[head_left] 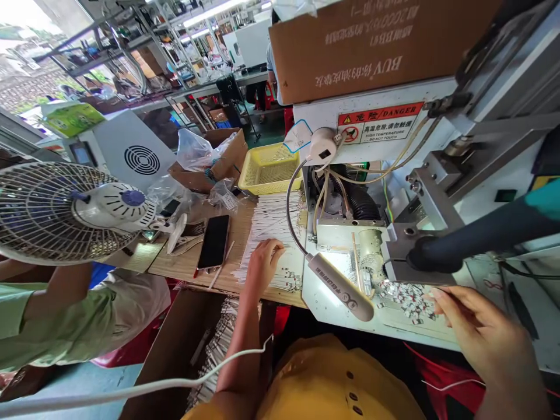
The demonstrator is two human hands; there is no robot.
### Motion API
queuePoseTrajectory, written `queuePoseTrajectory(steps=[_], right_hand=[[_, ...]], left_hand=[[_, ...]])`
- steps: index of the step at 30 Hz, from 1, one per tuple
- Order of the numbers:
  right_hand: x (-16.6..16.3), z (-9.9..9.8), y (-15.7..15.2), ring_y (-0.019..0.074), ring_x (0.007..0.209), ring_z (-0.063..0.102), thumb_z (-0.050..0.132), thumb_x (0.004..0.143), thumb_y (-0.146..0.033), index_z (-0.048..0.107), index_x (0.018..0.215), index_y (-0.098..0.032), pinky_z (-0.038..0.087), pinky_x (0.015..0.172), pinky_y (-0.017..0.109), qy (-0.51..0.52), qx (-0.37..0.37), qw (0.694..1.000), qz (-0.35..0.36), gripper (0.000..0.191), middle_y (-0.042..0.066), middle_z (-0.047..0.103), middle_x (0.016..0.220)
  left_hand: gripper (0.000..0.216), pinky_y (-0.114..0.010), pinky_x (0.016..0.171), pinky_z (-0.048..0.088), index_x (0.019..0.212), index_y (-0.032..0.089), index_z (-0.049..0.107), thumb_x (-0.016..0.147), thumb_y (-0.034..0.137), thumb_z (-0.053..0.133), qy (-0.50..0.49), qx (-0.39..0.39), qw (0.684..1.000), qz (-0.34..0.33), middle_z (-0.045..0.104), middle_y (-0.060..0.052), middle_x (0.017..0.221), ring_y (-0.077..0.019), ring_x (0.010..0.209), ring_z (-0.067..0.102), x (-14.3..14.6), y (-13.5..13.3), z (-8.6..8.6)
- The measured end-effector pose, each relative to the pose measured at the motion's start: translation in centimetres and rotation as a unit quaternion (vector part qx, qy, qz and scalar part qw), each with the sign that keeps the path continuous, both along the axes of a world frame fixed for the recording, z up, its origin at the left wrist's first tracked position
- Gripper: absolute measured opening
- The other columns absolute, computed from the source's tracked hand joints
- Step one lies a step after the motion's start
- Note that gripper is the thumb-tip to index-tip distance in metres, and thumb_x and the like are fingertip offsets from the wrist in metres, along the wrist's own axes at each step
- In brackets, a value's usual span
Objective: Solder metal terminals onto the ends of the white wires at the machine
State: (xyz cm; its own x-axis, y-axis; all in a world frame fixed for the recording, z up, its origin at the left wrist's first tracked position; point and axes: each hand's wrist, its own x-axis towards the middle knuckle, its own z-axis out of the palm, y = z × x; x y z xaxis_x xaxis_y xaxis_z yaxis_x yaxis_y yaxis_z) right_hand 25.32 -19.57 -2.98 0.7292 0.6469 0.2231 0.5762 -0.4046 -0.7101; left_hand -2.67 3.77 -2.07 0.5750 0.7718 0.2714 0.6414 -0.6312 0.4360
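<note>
My left hand [265, 262] rests over a spread of thin white wires [273, 219] on the wooden table, its fingers drawn together in a pinch. Whatever lies between those fingertips is too small to tell. At the right, my right hand [479, 324] has its thumb and forefinger pressed together beside a loose pile of small white pieces [411, 300], some with reddish marks. Anything in that pinch is too small to name. Between the hands, a grey lamp head [343, 289] on a bendable neck hangs over the white machine base [324, 300].
A machine with a danger label [380, 122] stands ahead, its dark padded lever [472, 233] reaching right. Left are a phone [213, 242], a yellow basket [271, 166] and a fan [74, 210]. A box of white wires [216, 344] sits below. Another person's sleeve [17, 309] shows at left.
</note>
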Motion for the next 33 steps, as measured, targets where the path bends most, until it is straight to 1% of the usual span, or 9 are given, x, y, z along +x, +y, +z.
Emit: queuePoseTrajectory(steps=[3, 7, 11, 14, 16, 19, 22, 26, 33], right_hand=[[-0.1, -0.1, -0.2, 0.0169, 0.056, 0.060, 0.055, 0.074, -0.055, 0.061, 0.078, -0.023, 0.048, 0.057, 0.026, 0.108, -0.018, 0.994, -0.014, 0.033, 0.001, 0.066, 0.065], [0.3, -0.4, -0.3, 0.0169, 0.055, 0.060, 0.057, 0.073, -0.053, 0.060, 0.081, -0.022, 0.049, 0.053, 0.025, 0.141, -0.026, 0.990, 0.006, 0.033, 0.004, 0.067, 0.068], [0.6, -0.8, -0.3, 0.0159, 0.053, 0.058, 0.054, 0.078, -0.051, 0.061, 0.090, -0.020, 0.046, 0.050, 0.024, 0.153, -0.003, 0.987, 0.043, 0.034, 0.004, 0.063, 0.064], [0.4, -0.9, -0.4, 0.0139, 0.049, 0.054, 0.051, 0.082, -0.051, 0.062, 0.097, -0.019, 0.045, 0.049, 0.023, 0.170, -0.006, 0.983, 0.071, 0.037, 0.002, 0.061, 0.061], [0.2, -0.8, -0.4, 0.0130, 0.047, 0.053, 0.051, 0.082, -0.051, 0.063, 0.094, -0.020, 0.045, 0.048, 0.023, 0.171, -0.012, 0.982, 0.080, 0.035, 0.001, 0.060, 0.059], [-0.3, -0.3, -0.5, 0.0124, 0.049, 0.054, 0.051, 0.084, -0.050, 0.063, 0.089, -0.021, 0.046, 0.051, 0.022, 0.153, -0.008, 0.986, 0.067, 0.032, 0.000, 0.059, 0.059], [-0.6, 0.1, -0.4, 0.0122, 0.050, 0.054, 0.049, 0.085, -0.049, 0.064, 0.088, -0.022, 0.046, 0.054, 0.021, 0.144, -0.001, 0.988, 0.050, 0.031, 0.000, 0.060, 0.061], [-0.7, 0.0, -0.3, 0.0123, 0.048, 0.053, 0.051, 0.083, -0.051, 0.064, 0.087, -0.021, 0.047, 0.051, 0.021, 0.143, 0.019, 0.989, 0.044, 0.033, 0.000, 0.059, 0.059], [-1.2, 0.2, -0.1, 0.0127, 0.050, 0.055, 0.051, 0.083, -0.050, 0.063, 0.086, -0.021, 0.047, 0.055, 0.022, 0.153, 0.023, 0.987, 0.040, 0.031, -0.001, 0.058, 0.057]], left_hand=[[0.011, -0.024, 0.069, 0.045, 0.086, 0.018, 0.059, 0.089, 0.020, 0.049, -0.038, -0.012, 0.999, -0.003, 0.065, -0.001, 0.081, -0.0151, 0.077, 0.061, -0.6, 0.1, 0.0], [0.010, -0.022, 0.069, 0.044, 0.085, 0.018, 0.059, 0.089, 0.020, 0.050, -0.047, -0.013, 0.999, 0.002, 0.065, -0.001, 0.079, -0.0135, 0.074, 0.060, -0.8, -0.1, 0.0], [0.014, -0.022, 0.068, 0.043, 0.084, 0.017, 0.057, 0.091, 0.018, 0.045, -0.042, 0.021, 0.999, -0.004, 0.061, -0.002, 0.080, -0.0135, 0.075, 0.058, -0.6, -0.3, 0.3], [0.018, -0.022, 0.068, 0.044, 0.091, 0.017, 0.058, 0.094, 0.018, 0.040, -0.054, 0.046, 0.997, -0.020, 0.059, -0.003, 0.082, -0.0127, 0.074, 0.057, -0.3, -0.3, 0.4], [0.022, -0.023, 0.067, 0.045, 0.098, 0.017, 0.060, 0.095, 0.019, 0.038, -0.056, 0.058, 0.996, -0.031, 0.059, -0.004, 0.084, -0.0129, 0.074, 0.057, -0.1, -0.3, 0.4], [0.023, -0.026, 0.070, 0.047, 0.101, 0.018, 0.061, 0.094, 0.019, 0.039, -0.050, 0.063, 0.996, -0.042, 0.060, -0.005, 0.087, -0.0150, 0.079, 0.059, 0.0, -0.2, 0.2], [0.019, -0.030, 0.074, 0.048, 0.098, 0.018, 0.065, 0.091, 0.022, 0.048, -0.025, 0.064, 0.996, -0.051, 0.060, -0.006, 0.090, -0.0182, 0.084, 0.059, 0.0, 0.1, 0.0], [0.019, -0.030, 0.070, 0.048, 0.093, 0.018, 0.069, 0.089, 0.020, 0.050, -0.006, 0.084, 0.995, -0.060, 0.058, -0.005, 0.083, -0.0184, 0.079, 0.058, -0.2, 0.6, -0.3], [0.019, -0.029, 0.068, 0.047, 0.090, 0.020, 0.071, 0.085, 0.014, 0.054, 0.007, 0.107, 0.993, -0.052, 0.056, -0.004, 0.079, -0.0178, 0.076, 0.056, -0.3, 1.0, -1.0]])
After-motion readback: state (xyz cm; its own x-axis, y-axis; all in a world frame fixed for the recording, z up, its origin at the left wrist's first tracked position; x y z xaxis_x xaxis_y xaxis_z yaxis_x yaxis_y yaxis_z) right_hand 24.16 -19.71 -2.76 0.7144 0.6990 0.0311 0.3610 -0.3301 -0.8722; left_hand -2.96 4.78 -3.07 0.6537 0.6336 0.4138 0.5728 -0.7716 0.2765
